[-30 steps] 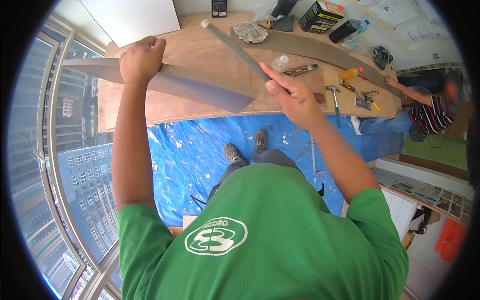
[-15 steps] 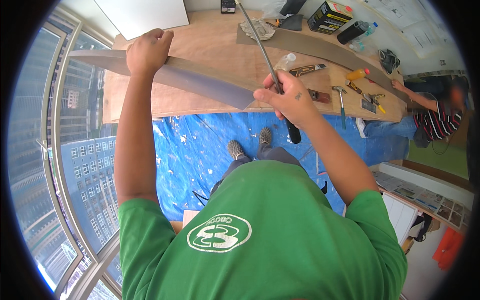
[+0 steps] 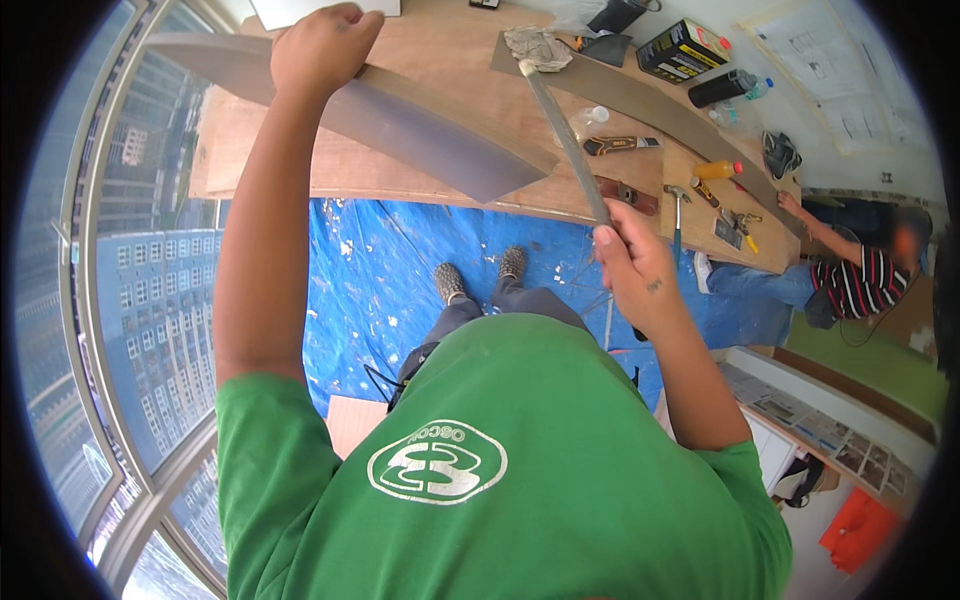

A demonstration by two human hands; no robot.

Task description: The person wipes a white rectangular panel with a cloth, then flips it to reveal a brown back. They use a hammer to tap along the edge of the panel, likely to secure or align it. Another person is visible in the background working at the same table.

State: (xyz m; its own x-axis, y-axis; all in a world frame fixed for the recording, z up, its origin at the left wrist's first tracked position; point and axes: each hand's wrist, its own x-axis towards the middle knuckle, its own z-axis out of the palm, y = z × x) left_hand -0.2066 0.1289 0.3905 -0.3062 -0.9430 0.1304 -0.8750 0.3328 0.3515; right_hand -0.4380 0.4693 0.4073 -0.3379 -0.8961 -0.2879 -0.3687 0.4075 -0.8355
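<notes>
My left hand (image 3: pixel 325 52) is closed over the upper edge of a long board (image 3: pixel 430 135) with a smooth grey-violet face. The board slants across the left part of the workbench, and its near end is cut at an angle. In my right hand (image 3: pixel 635 265) is a long metal file (image 3: pixel 565 135), its dark handle mostly hidden by my palm and wrist. The file points up and away to the left, apart from the board's near end. Its tip overlaps a crumpled pale cloth (image 3: pixel 538 48) in the picture; whether they touch I cannot tell.
On the plywood workbench (image 3: pixel 255 150) lie a utility knife (image 3: pixel 620 145), a hand plane (image 3: pixel 628 196), a hammer (image 3: pixel 678 215), bottles and a black can (image 3: pixel 683 50). Another long strip (image 3: pixel 640 100) curves along the back. A person (image 3: pixel 860 270) sits at right, one hand on its end. Blue sheeting (image 3: pixel 370 270) covers the floor.
My right hand has drawn the file back to the right and toward me, off the board's near end. My left hand appears higher in the picture, still on the board. The view has shifted slightly.
</notes>
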